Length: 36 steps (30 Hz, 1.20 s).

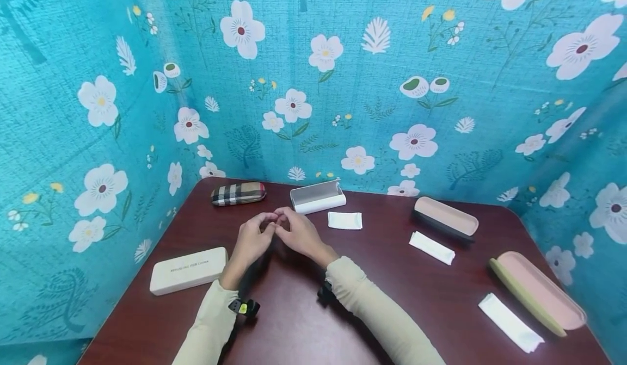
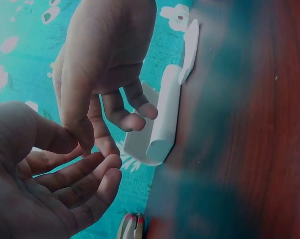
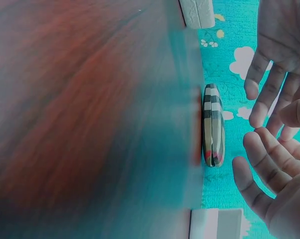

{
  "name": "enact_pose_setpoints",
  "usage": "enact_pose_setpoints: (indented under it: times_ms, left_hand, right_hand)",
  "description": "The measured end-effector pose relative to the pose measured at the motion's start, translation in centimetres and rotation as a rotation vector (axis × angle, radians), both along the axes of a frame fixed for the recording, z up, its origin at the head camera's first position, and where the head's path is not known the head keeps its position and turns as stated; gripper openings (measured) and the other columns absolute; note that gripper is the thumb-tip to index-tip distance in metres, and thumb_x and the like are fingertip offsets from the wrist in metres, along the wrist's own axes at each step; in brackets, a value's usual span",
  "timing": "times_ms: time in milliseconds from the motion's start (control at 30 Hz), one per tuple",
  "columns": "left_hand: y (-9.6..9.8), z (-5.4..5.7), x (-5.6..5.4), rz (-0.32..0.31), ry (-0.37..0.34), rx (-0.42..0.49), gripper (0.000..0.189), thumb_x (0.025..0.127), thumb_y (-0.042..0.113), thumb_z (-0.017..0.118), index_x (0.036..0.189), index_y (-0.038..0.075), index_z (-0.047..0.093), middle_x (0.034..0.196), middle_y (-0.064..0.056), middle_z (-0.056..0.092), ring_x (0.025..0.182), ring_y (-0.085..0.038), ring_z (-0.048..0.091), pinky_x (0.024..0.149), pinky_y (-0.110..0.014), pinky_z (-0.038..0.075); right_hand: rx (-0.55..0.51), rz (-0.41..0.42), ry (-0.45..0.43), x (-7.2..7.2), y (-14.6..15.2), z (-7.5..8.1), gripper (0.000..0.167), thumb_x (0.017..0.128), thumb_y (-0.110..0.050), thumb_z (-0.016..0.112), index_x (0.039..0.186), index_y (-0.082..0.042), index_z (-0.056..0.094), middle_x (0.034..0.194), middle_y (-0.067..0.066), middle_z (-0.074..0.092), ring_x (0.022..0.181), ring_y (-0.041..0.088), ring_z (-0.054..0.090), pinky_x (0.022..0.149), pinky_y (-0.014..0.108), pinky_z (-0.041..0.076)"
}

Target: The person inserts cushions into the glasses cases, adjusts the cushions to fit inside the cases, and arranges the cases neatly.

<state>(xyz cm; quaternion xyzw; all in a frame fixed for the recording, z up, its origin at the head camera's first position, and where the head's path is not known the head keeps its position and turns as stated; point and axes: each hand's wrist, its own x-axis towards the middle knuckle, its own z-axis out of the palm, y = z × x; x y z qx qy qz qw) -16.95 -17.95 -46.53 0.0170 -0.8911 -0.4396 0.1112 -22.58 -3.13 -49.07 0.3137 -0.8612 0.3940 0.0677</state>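
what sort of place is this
Probably a fabric-screened corner set up for tabletop work, though the wider room isn't visible. Blue floral fabric hangs behind and on both sides of a dark reddish table, where a plaid case and an open white case lie.

1. From my remote seat, I see the left hand and right hand close together, fingertips touching or nearly so.
2. Their fingers bend loosely.
3. Both sleeved forearms angle inward.
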Motion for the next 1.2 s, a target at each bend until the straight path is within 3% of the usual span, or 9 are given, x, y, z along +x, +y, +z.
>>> enact_pose_setpoints:
  times_ms: [233, 500, 733, 1033, 1200]
  left_hand:
    - [1.1, -0.3, 0.2, -0.012, 0.014, 0.004, 0.023, 0.098, 0.014, 0.061, 0.118, 0.008, 0.072, 0.113, -0.009, 0.075, 0.102, -0.024, 0.069, 0.090, -0.045, 0.054]
    - [2.3, -0.6, 0.0, -0.039, 0.031, 0.000, 0.022, 0.098, 0.012, 0.061, 0.116, 0.007, 0.072, 0.113, -0.010, 0.075, 0.105, -0.025, 0.070, 0.093, -0.045, 0.054]
    - [3.3, -1.2, -0.1, -0.060, 0.037, 0.015, 0.020, 0.098, 0.011, 0.061, 0.114, 0.007, 0.073, 0.109, -0.009, 0.076, 0.102, -0.023, 0.071, 0.092, -0.045, 0.055]
    - [4.6, -1.5, -0.7, -0.095, 0.006, 0.052, 0.021, 0.098, 0.011, 0.061, 0.115, 0.007, 0.073, 0.098, -0.008, 0.076, 0.094, -0.021, 0.071, 0.091, -0.043, 0.056]
    - [5.1, -1.7, -1.3, -0.114, 0.006, 0.019, 0.021, 0.097, 0.011, 0.061, 0.114, 0.007, 0.073, 0.099, -0.006, 0.076, 0.094, -0.020, 0.069, 0.091, -0.042, 0.054]
  right_hand:
    - [-0.002, -0.025, -0.051, 0.5, 1.7, -0.4, 0.032, 0.093, -0.020, 0.067, 0.124, -0.013, 0.062, 0.098, -0.001, 0.072, 0.083, 0.018, 0.065, 0.071, 0.027, 0.047]
    - [-0.011, -0.047, -0.039, 0.6, 3.6, -0.7, 0.032, 0.093, -0.021, 0.068, 0.124, -0.013, 0.063, 0.098, -0.001, 0.073, 0.079, 0.008, 0.062, 0.070, 0.024, 0.047]
    - [-0.051, -0.055, -0.048, 0.7, 5.0, -0.8, 0.034, 0.093, -0.020, 0.070, 0.125, -0.010, 0.063, 0.095, 0.000, 0.074, 0.075, 0.009, 0.061, 0.068, 0.023, 0.046]
    - [-0.092, -0.126, -0.078, -0.3, 7.4, -0.9, 0.034, 0.093, -0.021, 0.070, 0.123, -0.006, 0.063, 0.094, 0.003, 0.074, 0.073, 0.010, 0.063, 0.070, 0.029, 0.049]
    - [-0.121, -0.190, -0.132, -1.1, 9.3, -0.9, 0.035, 0.093, -0.024, 0.070, 0.125, -0.009, 0.062, 0.096, 0.003, 0.074, 0.072, 0.016, 0.068, 0.072, 0.033, 0.052]
